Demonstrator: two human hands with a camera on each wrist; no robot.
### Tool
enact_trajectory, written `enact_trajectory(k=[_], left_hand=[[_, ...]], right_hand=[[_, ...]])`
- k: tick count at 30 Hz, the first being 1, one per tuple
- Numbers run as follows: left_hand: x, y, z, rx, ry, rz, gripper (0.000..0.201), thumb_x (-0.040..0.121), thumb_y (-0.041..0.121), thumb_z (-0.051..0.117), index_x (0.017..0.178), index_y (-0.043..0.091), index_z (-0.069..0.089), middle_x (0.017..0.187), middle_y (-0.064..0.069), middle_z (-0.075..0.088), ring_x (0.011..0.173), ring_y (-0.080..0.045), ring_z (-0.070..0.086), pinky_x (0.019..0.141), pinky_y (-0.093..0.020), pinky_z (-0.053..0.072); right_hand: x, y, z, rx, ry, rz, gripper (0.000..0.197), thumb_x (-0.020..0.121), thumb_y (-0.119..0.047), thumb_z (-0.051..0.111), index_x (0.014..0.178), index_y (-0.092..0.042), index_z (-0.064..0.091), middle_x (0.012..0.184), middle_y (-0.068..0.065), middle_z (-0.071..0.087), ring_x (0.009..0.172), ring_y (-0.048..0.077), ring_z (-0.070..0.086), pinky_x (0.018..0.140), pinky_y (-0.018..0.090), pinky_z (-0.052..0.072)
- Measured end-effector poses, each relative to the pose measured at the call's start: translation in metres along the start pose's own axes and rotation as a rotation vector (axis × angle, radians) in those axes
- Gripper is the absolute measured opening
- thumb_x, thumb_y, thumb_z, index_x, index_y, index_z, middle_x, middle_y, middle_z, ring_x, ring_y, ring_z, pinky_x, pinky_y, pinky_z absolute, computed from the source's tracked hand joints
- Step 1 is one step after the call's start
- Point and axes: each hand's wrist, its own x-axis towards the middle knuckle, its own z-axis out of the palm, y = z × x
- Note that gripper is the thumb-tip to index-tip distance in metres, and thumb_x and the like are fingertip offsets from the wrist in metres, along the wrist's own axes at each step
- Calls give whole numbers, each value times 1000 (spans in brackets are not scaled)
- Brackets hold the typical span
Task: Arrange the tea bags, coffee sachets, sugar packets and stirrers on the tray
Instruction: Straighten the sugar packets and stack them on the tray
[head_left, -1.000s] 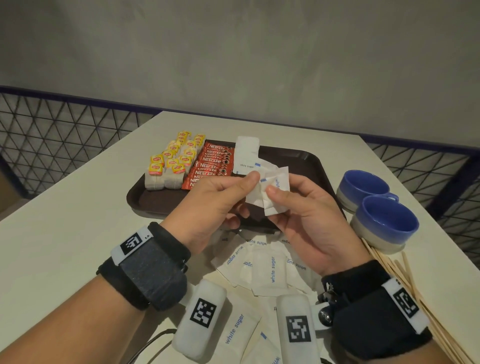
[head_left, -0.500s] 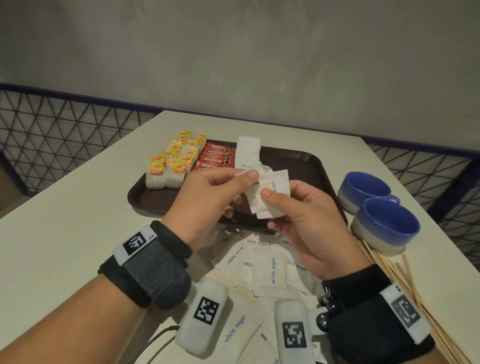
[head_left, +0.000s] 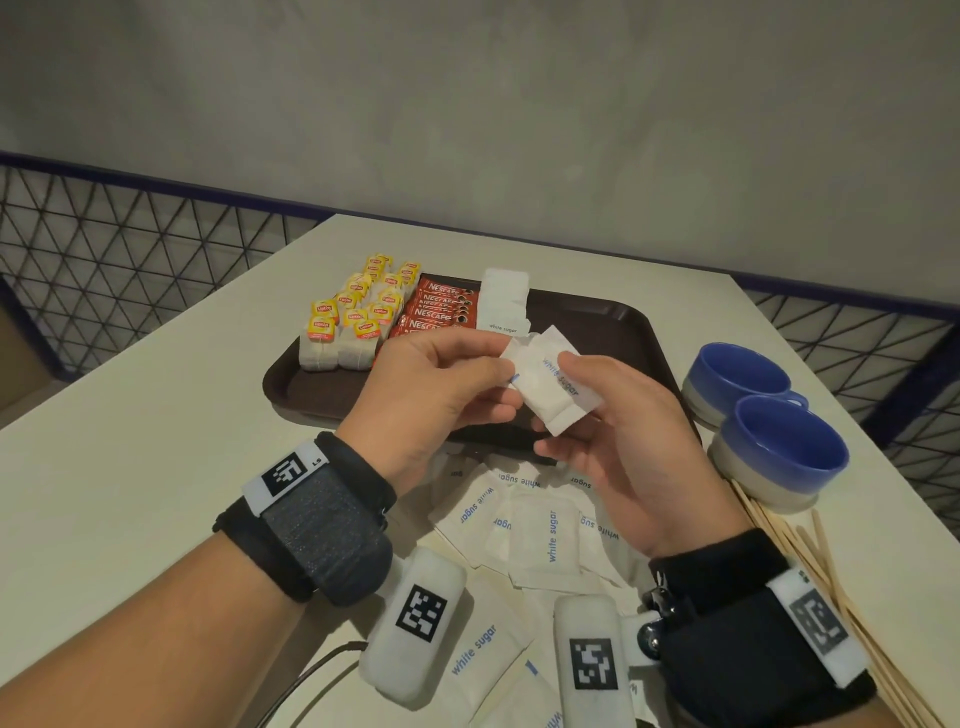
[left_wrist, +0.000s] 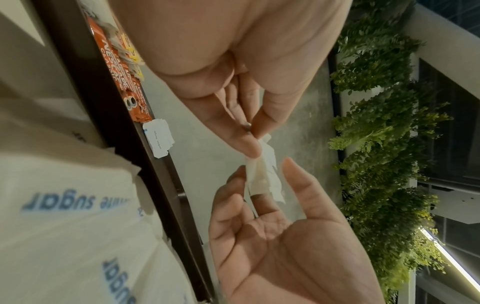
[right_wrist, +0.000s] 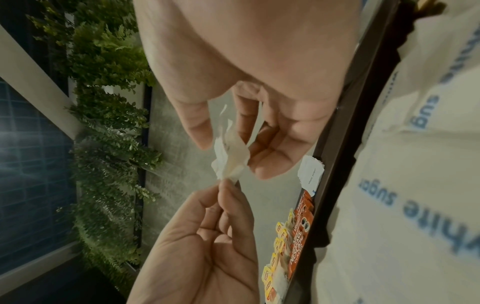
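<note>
Both hands are up over the near edge of the tray (head_left: 613, 317), sharing a small bunch of white sugar packets (head_left: 550, 387): the left hand (head_left: 431, 395) pinches the bunch's corner between thumb and fingertip, and the right hand (head_left: 618, 436) cradles it with thumb and loosely curled fingers. Beyond the left hand on the tray stand the tea bags (head_left: 358, 322), the coffee sachets (head_left: 441, 312) and a neat sugar stack (head_left: 504, 301). Under the wrists lie loose sugar packets (head_left: 540, 525); right of the right hand sit two blue cups (head_left: 769, 426) and the wooden stirrers (head_left: 810, 551)
</note>
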Motion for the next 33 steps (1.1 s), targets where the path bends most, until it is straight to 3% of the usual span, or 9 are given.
enact_trajectory(k=[2,6,9,12,17,21,24,29,33], left_hand=[[0,1,-1,-16,9,-1,23,89,-6,70,106,8,74,78,-12,76,65,-18,72,60,-22,59],[0,2,-1,-4,9,-3,29,90,-6,69,113,12,70,78,-14,76,68,-24,75,63,-29,62],[0,3,-1,-6,4,-36,28,92,-4,67,114,13,71,88,-12,79,77,-31,77,72,-37,65],[-1,4,-1,-38,-19,-58,25,92,4,71,116,11,71,101,-15,79,84,-35,78,74,-37,65],[-3,3,0,-36,-61,-52,32,88,-4,72,118,10,68,95,-14,79,83,-29,78,72,-33,65],[-3,2,-1,-27,-105,-44,35,88,-7,71,120,7,67,101,-16,79,89,-31,78,75,-33,65],[-4,2,0,-10,-119,-45,27,91,-3,70,117,5,70,103,-15,79,89,-30,78,76,-32,65],[-4,3,1,-1,-76,-59,13,92,5,71,104,2,74,94,-11,80,74,-21,76,66,-28,64],[-4,3,0,27,-73,-58,8,93,6,70,100,5,74,94,-12,80,77,-22,77,69,-31,64]], right_hand=[[0,0,0,30,-13,8,17,95,-16,64,102,-3,73,100,23,73,78,27,67,69,39,58],[2,2,-2,8,19,-29,13,95,-10,66,103,-5,74,101,15,76,77,22,69,71,36,59],[2,3,-2,0,47,-42,16,94,-13,69,109,-10,75,105,10,77,80,19,69,71,33,58],[2,4,-1,-22,48,-67,18,92,-16,71,109,-14,76,105,7,77,84,19,68,69,31,56],[1,5,-1,-54,52,-91,20,90,-22,72,108,-17,77,101,4,78,84,21,66,69,31,54],[1,4,-2,-48,59,-115,17,88,-27,71,102,-20,77,96,0,79,78,17,63,68,28,53],[1,5,-2,-55,63,-134,18,88,-27,71,102,-19,77,95,1,78,76,16,62,68,28,53],[1,6,-1,-86,58,-150,18,89,-27,71,103,-18,78,99,5,78,82,21,64,68,32,52],[0,5,-1,-92,58,-152,20,89,-27,72,105,-18,78,101,5,78,88,29,66,69,32,52]])
